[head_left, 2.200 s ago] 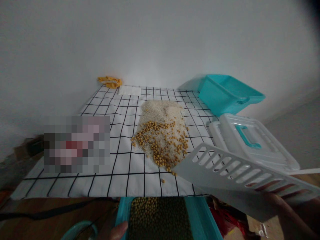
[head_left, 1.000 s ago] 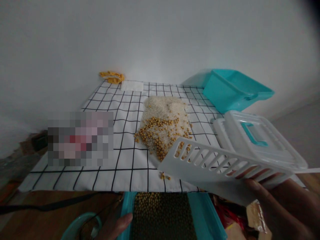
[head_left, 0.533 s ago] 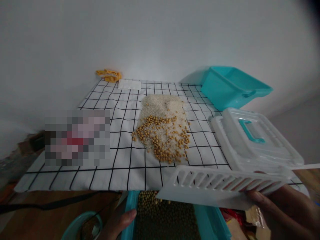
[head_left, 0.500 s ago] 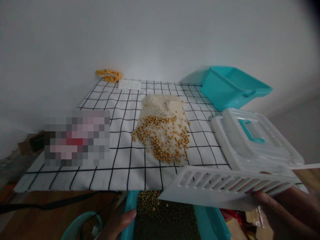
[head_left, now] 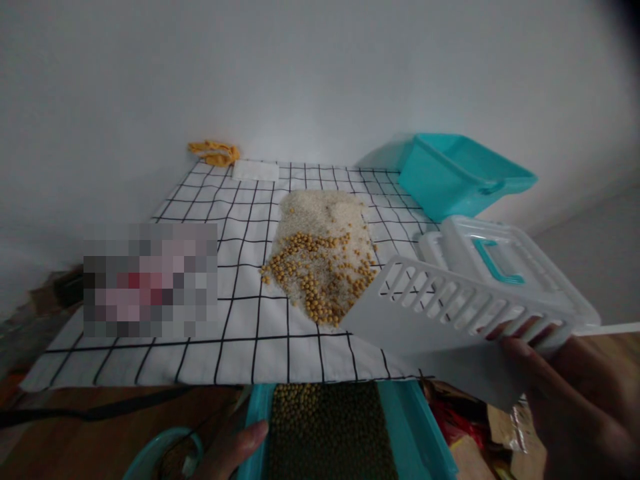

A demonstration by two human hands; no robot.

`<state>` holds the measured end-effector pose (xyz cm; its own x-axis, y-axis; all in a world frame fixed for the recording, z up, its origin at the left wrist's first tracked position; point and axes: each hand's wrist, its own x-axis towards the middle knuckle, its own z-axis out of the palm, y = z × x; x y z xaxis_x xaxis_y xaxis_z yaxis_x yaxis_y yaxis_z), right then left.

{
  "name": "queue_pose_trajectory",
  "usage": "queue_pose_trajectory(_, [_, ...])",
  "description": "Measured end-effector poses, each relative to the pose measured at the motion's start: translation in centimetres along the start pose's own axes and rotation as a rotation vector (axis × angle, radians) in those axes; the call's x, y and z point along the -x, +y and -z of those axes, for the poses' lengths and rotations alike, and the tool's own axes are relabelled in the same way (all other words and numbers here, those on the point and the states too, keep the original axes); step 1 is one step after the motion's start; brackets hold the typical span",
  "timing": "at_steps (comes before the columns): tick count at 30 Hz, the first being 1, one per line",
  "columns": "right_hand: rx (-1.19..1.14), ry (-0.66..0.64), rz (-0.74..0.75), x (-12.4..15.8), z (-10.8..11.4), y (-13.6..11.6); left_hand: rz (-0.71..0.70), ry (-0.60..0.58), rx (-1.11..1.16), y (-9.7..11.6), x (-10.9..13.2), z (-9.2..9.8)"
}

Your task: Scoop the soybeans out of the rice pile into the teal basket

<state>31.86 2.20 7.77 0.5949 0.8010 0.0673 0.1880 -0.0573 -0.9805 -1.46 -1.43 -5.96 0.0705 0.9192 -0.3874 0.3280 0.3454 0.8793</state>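
Note:
My right hand [head_left: 555, 387] is closed around one end of a white slotted plastic panel [head_left: 435, 333], tilted above the table's front edge. Its far corner overlaps the right side of a soybean heap [head_left: 310, 293]; whether it touches the beans I cannot tell. The beans lie on white rice grains [head_left: 320, 207]. Below the table edge, my left hand [head_left: 240, 447] grips the left rim of a teal bin [head_left: 256, 420], its thumb showing on the wall. Many soybeans [head_left: 300, 407] fill the bin's bottom.
A checked cloth [head_left: 235, 360] covers the table. At the right stand an empty teal bin [head_left: 440, 180] and a clear lid [head_left: 530, 293] with a teal handle. A yellow cloth [head_left: 220, 155] lies at the back left. A bucket [head_left: 165, 440] stands on the floor; packets [head_left: 465, 420] lie lower right.
The slotted panel's far end has risen and tilted up toward the soybean heap, with my right hand turning it. My left hand stays on the bin's rim.

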Motion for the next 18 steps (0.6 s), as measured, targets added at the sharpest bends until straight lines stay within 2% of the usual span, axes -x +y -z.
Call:
queue_pose_trajectory(5, [-0.011, -0.008, -0.053, -0.5, 0.0, 0.7, -0.026, 0.020, -0.008, -0.7, -0.3, 0.2])
queue_pose_trajectory(11, [0.003, 0.011, -0.041, -0.1, -1.0, 0.8, -0.030, -0.005, 0.041, -0.9, -0.3, 0.2])
queue_pose_trajectory(18, [-0.044, -0.001, -0.051, -0.2, -1.0, 0.0, 0.087, -0.060, 0.201, 0.3, 0.6, -0.2])
